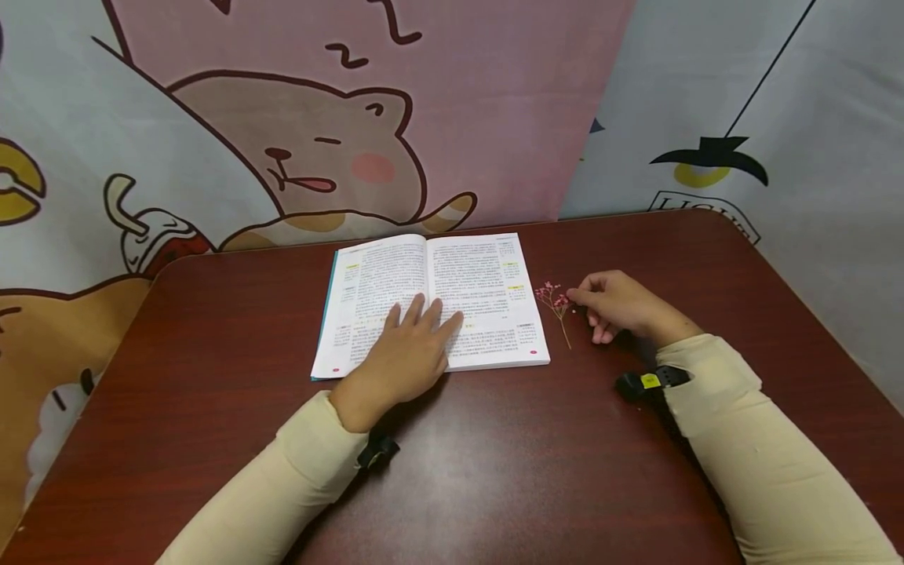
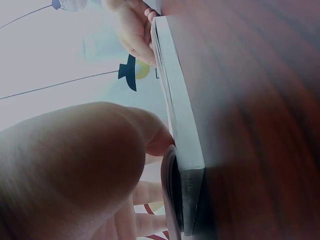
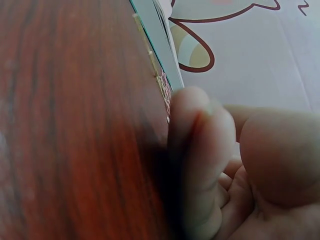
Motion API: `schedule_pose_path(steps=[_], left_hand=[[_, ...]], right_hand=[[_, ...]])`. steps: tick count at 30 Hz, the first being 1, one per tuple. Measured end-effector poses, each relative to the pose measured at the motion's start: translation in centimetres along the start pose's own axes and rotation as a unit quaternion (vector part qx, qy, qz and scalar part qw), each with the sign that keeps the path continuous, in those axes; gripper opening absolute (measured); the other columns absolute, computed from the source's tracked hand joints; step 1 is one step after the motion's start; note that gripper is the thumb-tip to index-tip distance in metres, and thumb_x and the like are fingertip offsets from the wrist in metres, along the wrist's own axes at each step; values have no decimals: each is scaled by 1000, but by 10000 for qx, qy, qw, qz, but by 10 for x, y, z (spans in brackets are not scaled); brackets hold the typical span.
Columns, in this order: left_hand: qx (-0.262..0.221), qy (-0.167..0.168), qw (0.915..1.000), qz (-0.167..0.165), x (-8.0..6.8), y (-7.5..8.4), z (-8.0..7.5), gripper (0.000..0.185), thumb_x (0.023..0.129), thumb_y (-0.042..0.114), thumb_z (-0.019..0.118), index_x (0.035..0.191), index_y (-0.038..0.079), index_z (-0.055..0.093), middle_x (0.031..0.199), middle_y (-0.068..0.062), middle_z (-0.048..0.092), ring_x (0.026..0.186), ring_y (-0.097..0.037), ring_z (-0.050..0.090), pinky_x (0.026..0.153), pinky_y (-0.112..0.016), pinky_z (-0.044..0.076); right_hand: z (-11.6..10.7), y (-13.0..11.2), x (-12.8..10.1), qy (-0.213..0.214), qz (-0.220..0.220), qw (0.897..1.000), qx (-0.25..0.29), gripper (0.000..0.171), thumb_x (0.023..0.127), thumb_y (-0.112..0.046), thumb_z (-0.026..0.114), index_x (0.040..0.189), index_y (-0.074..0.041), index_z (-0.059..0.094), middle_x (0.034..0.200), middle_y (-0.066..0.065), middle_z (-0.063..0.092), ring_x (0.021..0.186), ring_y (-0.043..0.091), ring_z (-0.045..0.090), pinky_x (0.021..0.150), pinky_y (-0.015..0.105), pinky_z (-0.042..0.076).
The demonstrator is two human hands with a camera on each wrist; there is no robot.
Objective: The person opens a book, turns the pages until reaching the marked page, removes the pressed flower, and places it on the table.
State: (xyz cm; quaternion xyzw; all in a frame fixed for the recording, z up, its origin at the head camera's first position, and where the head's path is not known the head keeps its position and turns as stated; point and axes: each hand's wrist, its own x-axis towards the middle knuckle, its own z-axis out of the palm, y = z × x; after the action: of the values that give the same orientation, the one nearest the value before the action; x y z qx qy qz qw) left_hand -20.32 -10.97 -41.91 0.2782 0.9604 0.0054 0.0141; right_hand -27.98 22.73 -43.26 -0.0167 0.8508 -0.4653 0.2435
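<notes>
An open book (image 1: 431, 302) lies on the dark red table (image 1: 494, 471), near its far edge. My left hand (image 1: 410, 345) rests flat on the lower pages with its fingers straight and spread; in the left wrist view the palm (image 2: 75, 165) sits against the book's page edge (image 2: 180, 125). A small dried sprig of pink flowers (image 1: 554, 302) lies on the table just right of the book. My right hand (image 1: 617, 306) is curled beside it, thumb and forefinger pinching its flower end. The right wrist view shows the sprig (image 3: 162, 90) just past a fingertip (image 3: 192, 110).
A cartoon-printed cloth (image 1: 318, 157) hangs right behind the table's far edge, and a second cloth (image 1: 777, 141) stands along the right side. Both forearms in cream sleeves lie on the table's near half.
</notes>
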Motion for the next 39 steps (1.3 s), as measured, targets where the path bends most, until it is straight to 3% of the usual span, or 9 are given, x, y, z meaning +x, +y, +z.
schedule_pose_path(steps=[21,29,35,39], left_hand=[[-62,4,10000,-34,-1,1,0,50,102,23,50,151,18,45,155,-18,43,147,-42,34,114,-65,29],[-61,-17,10000,-36,-1,2,-1,50,102,23,50,152,18,45,155,-19,43,147,-42,35,114,-65,30],[-98,-31,9999,-22,-1,1,-3,50,102,23,49,152,18,45,155,-19,43,147,-42,34,114,-65,30],[-237,-255,9994,0,-1,-2,-6,53,102,25,48,153,20,42,158,-18,39,149,-42,30,116,-64,27]], right_hand=[[5,-9,-8,-384,-300,9975,504,35,103,-30,54,110,5,54,64,3,53,47,15,61,48,33,55],[21,-18,-12,-736,-352,9964,245,33,102,-28,56,104,5,56,64,5,54,45,16,61,48,35,55],[27,-18,-12,-911,-472,9947,-46,31,102,-27,56,98,3,58,62,5,54,41,14,56,41,31,50],[30,-19,-11,-1115,-490,9924,-179,28,102,-27,57,98,1,61,59,3,52,38,13,51,38,27,45]])
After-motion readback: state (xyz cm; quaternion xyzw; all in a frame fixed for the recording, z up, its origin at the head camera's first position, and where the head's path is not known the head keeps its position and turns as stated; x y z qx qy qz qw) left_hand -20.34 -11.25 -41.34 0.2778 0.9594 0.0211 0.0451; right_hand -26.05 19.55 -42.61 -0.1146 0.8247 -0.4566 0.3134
